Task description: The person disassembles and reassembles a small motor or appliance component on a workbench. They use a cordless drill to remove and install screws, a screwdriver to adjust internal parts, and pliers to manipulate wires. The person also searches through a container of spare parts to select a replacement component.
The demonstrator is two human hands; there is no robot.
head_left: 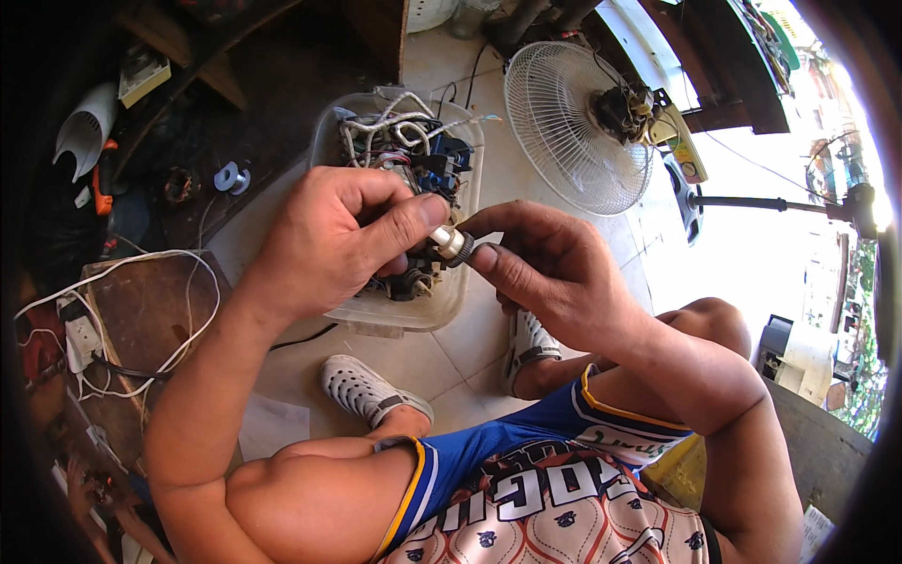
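Between my two hands, above a plastic bin, is a small cylindrical part [449, 244] with a pale metallic body and a black ridged end; its exact kind I cannot make out. My left hand [343, 230] is closed, pinching the pale end between thumb and fingers. The thumb and forefinger of my right hand [554, 268] close on the black ridged end. Below them stands the clear bin [476, 179], filled with loose electrical parts. A white braided cord [404, 117] and blue parts [443, 162] show on top, while my hands cover much of the rest.
A fan with a white wire guard [573, 122] lies on the tiled floor, far right of the bin. On the left, a white cable [141, 256] loops over a wooden board [155, 301] beside a power outlet [83, 334]. A wire spool [232, 179] sits farther back.
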